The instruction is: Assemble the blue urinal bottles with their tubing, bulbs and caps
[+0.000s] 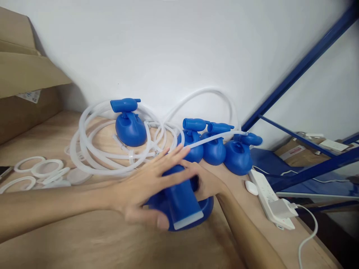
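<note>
A blue plastic urinal bottle (182, 201) with a wide spout lies tilted on the wooden table, its spout mouth toward me. My left hand (151, 179) rests over its left side and top, with the fingers stretched out and spread. On the far right side, the fingers of my right hand (209, 179) curl around the bottle's handle; the grip is partly hidden by the bottle and my left hand. Just beyond stand more blue bottles of the same kind, among them one at left (131, 129) and one at right (238, 157).
Clear white hoses (84, 138) coil behind my hands, and one arches along the wall. White rings (47, 168) lie at left beside a cardboard box (28, 112). On the right are a power strip (270, 198) with a plugged charger, a small white case (251, 188) and a blue metal rack (303, 59).
</note>
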Demonstrator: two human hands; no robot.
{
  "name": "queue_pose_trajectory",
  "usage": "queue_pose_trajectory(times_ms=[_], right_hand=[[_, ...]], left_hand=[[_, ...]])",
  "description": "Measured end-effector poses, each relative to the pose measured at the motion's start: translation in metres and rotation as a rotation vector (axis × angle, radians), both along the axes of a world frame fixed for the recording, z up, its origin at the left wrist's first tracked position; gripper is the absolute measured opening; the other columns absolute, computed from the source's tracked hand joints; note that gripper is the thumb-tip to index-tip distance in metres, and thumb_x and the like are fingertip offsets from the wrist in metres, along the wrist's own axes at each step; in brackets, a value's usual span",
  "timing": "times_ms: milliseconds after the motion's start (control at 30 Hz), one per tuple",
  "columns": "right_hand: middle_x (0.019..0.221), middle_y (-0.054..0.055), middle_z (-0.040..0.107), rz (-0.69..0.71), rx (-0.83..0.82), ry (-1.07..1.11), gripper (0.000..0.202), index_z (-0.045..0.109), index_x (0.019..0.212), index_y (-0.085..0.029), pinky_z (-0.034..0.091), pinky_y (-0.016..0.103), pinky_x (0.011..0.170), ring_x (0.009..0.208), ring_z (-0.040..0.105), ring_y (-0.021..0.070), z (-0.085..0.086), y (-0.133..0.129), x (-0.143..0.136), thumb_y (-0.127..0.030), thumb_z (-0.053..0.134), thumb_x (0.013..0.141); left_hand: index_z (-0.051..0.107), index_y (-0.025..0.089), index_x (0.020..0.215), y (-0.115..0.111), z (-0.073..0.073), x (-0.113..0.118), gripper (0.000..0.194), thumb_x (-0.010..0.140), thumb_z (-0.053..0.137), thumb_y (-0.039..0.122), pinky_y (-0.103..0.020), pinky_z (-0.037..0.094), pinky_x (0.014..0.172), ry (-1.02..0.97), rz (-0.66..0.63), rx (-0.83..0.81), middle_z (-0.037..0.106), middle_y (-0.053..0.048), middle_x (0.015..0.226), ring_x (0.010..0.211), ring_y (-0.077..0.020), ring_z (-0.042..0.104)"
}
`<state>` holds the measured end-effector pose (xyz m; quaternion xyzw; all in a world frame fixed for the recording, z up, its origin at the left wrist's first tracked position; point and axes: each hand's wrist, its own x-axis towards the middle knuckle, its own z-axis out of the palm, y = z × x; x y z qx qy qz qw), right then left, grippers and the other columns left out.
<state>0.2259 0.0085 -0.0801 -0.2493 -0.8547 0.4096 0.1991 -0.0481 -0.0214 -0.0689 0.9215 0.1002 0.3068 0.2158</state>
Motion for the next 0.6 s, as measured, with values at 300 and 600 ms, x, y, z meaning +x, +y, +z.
queue_pose_trajectory(times_ms=[300,600], right_hand=[[0.157,0.015,0.053,0.020,-0.180,0.132,0.111,0.038,0.164,-0.028,0.057,0.038,0.107,0.135,0.062,0.0292,-0.011,0.004,0.001,-0.025,0.095,0.069],[0.140,0.012,0.063,0.021,-0.230,0.066,0.119,0.020,0.169,-0.030,0.056,0.038,0.104,0.124,0.067,0.0254,-0.012,0.010,-0.001,-0.024,0.090,0.073]], left_hand=[[0.042,0.021,0.163,0.009,-0.012,0.021,0.067,0.107,0.038,0.059,-0.053,0.014,0.137,-0.217,0.582,-0.281,0.029,-0.011,0.175,0.164,-0.0320,0.021],[0.058,0.015,0.149,0.082,0.019,-0.076,0.068,0.091,0.052,0.051,-0.055,0.043,0.116,0.760,0.777,-0.364,0.063,-0.021,0.147,0.136,-0.0436,0.059]])
